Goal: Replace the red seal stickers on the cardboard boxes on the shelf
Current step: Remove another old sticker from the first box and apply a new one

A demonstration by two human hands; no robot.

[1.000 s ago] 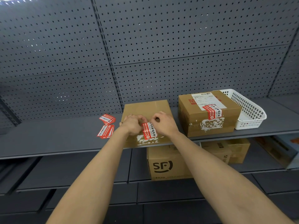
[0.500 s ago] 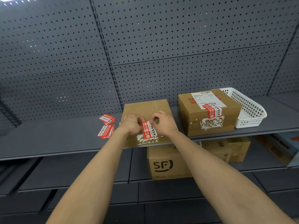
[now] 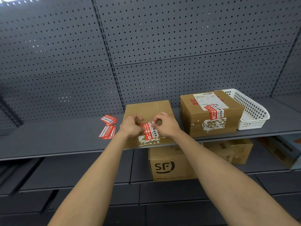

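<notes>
You are facing a dark grey metal shelf (image 3: 57,139) backed by a grey perforated pegboard wall (image 3: 179,38). Well to the right of your hands, a white plastic lattice basket (image 3: 254,111) is sitting just beside a tall brown cardboard box (image 3: 195,115), which is carrying a red-and-white seal sticker (image 3: 214,111) over its front edge. Left of your hands, loose red stickers (image 3: 108,126) are lying in a small pile. Below them, an SF-printed cardboard box (image 3: 169,163) is resting on the lower shelf.

Both hands are curling over a flatter brown cardboard box (image 3: 146,108). Your left hand (image 3: 130,126) is pinching the left edge of a red seal sticker (image 3: 149,130) and your right hand (image 3: 167,124) its upper right corner. They are holding it just above a torn white residue patch (image 3: 149,141).
</notes>
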